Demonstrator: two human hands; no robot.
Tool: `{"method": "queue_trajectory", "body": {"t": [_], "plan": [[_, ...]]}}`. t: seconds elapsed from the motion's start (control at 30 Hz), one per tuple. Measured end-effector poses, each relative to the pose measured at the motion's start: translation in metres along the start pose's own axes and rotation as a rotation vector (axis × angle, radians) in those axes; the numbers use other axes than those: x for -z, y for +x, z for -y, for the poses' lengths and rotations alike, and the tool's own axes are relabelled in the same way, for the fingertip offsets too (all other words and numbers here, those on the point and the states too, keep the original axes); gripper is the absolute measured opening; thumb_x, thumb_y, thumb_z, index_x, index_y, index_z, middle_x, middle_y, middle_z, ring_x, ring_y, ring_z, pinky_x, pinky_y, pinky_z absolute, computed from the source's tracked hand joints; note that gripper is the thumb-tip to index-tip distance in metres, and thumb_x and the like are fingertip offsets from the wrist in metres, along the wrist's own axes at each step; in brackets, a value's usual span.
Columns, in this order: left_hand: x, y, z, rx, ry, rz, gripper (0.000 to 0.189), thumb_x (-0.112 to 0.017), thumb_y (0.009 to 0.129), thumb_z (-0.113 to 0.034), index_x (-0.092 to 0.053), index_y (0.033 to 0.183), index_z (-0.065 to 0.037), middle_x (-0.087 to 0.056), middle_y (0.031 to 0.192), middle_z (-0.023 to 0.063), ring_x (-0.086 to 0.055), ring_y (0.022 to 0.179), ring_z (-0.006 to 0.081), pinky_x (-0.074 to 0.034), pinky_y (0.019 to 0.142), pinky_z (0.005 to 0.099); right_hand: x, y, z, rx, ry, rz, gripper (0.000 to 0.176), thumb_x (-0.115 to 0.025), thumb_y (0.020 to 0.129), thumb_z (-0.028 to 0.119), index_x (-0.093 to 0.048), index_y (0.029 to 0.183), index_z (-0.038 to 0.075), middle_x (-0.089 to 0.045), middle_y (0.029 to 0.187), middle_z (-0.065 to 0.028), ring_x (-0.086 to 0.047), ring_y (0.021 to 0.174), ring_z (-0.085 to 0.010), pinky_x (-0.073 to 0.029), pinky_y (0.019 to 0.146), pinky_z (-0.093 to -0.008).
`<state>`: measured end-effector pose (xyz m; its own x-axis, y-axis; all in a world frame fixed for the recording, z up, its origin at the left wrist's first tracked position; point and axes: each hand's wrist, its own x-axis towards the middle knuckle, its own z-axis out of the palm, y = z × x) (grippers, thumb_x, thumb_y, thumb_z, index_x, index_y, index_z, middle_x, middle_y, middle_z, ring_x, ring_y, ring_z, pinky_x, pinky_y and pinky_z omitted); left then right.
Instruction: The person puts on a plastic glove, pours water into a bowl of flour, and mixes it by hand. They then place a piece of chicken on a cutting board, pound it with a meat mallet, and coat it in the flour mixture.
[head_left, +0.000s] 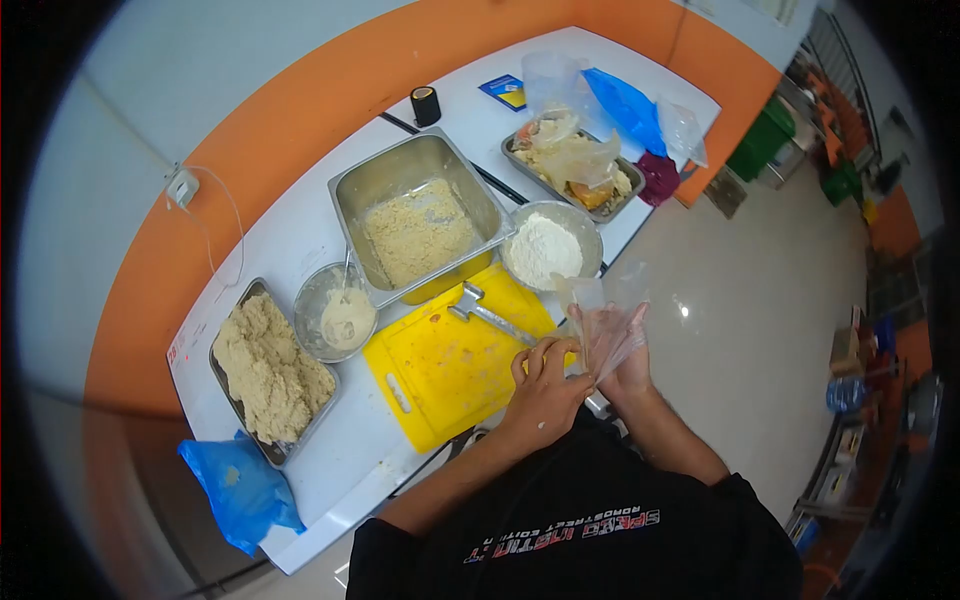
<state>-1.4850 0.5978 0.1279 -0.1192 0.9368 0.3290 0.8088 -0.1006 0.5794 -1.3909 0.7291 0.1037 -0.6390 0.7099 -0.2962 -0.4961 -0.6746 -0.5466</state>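
Note:
My right hand is raised off the table's front right edge, partly covered by a thin clear plastic glove whose loose finger ends stick up past my fingers. Thumb and fingers look spread under the film. My left hand pinches the lower edge of the glove beside my right palm. Just beyond my left hand, a metal meat mallet lies across a yellow cutting board. Close behind the gloved hand stands a metal bowl of white flour.
A deep steel pan holds crumbly coating. At left are a small bowl with batter-like paste and a tray heaped with breaded pieces. Blue bag hangs at the left edge. Back right: a food tray, plastic bags.

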Motion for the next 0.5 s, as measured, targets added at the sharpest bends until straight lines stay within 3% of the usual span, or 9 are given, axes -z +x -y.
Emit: {"method": "queue_trajectory", "body": {"t": [0.03,0.1,0.23,0.3,0.33,0.4,0.43,0.5], "plan": [[-0.008,0.012,-0.001,0.022,0.013,-0.018,0.012,-0.065,0.084,-0.019,-0.070,0.094,-0.015,-0.044,0.127,0.0134,-0.035,0.124,0.0355,-0.022,0.098,0.0523,0.004,0.011,0.011,-0.024,-0.007,0.020,0.095,-0.014,0.088,0.076,-0.034,0.143,0.002,-0.040,0.144,-0.0180,-0.037,0.135,-0.0317,-0.030,0.112,-0.0463],[-0.025,0.036,-0.008,0.034,-0.025,-0.026,0.012,-0.066,0.083,-0.019,-0.070,0.093,-0.014,-0.044,0.127,0.0133,-0.035,0.123,0.0355,-0.023,0.097,0.0518,0.014,0.028,0.034,-0.055,-0.214,0.444,0.097,-0.012,0.088,0.077,-0.039,0.139,0.000,-0.046,0.138,-0.0194,-0.037,0.135,-0.0309,-0.023,0.115,-0.0448],[-0.054,0.084,-0.015,0.090,0.039,-0.059,0.012,-0.068,0.080,-0.019,-0.069,0.092,-0.014,-0.045,0.125,0.0133,-0.036,0.122,0.0356,-0.025,0.096,0.0501,0.041,0.073,0.057,-0.111,-0.453,0.448,0.100,-0.010,0.086,0.078,-0.040,0.140,-0.001,-0.046,0.138,-0.0200,-0.035,0.135,-0.0295,-0.016,0.117,-0.0426],[-0.071,0.102,-0.021,0.217,0.001,-0.141,0.014,-0.071,0.076,-0.017,-0.069,0.090,-0.014,-0.047,0.122,0.0137,-0.039,0.119,0.0357,-0.027,0.095,0.0483,0.076,0.112,0.067,-0.188,-0.433,0.698,0.112,-0.012,0.078,0.086,-0.030,0.147,-0.001,-0.034,0.150,-0.0177,-0.028,0.140,-0.0292,-0.016,0.117,-0.0401],[-0.078,0.110,-0.024,0.207,-0.008,-0.125,0.014,-0.071,0.076,-0.017,-0.069,0.090,-0.014,-0.047,0.122,0.0137,-0.039,0.119,0.0357,-0.027,0.095,0.0483,0.074,0.117,0.080,-0.178,-0.429,0.680,0.112,-0.012,0.078,0.086,-0.030,0.147,-0.001,-0.034,0.150,-0.0177,-0.028,0.140,-0.0292,-0.016,0.117,-0.0401],[-0.085,0.123,-0.024,0.216,0.079,-0.164,0.015,-0.072,0.073,-0.014,-0.070,0.088,-0.014,-0.048,0.119,0.0143,-0.042,0.114,0.0358,-0.028,0.095,0.0471,0.063,0.126,0.091,-0.089,-0.987,0.711,0.110,-0.014,0.076,0.087,-0.017,0.153,0.009,-0.018,0.158,-0.0139,-0.015,0.146,-0.0269,-0.008,0.118,-0.0394],[-0.085,0.130,-0.028,0.208,0.069,-0.153,0.015,-0.072,0.073,-0.014,-0.070,0.088,-0.014,-0.048,0.119,0.0143,-0.042,0.114,0.0358,-0.028,0.095,0.0471,0.063,0.129,0.087,-0.086,-0.987,0.693,0.110,-0.014,0.076,0.087,-0.017,0.153,0.009,-0.018,0.158,-0.0139,-0.015,0.146,-0.0269,-0.008,0.118,-0.0394],[-0.080,0.140,-0.036,0.157,0.151,-0.125,0.016,-0.072,0.071,-0.011,-0.070,0.087,-0.013,-0.048,0.117,0.0151,-0.043,0.111,0.0361,-0.030,0.095,0.0466,0.062,0.138,0.074,-0.161,-0.410,0.485,0.074,-0.026,0.099,0.060,-0.028,0.150,0.006,-0.025,0.156,-0.0117,-0.025,0.142,-0.0278,-0.015,0.116,-0.0358]]}}
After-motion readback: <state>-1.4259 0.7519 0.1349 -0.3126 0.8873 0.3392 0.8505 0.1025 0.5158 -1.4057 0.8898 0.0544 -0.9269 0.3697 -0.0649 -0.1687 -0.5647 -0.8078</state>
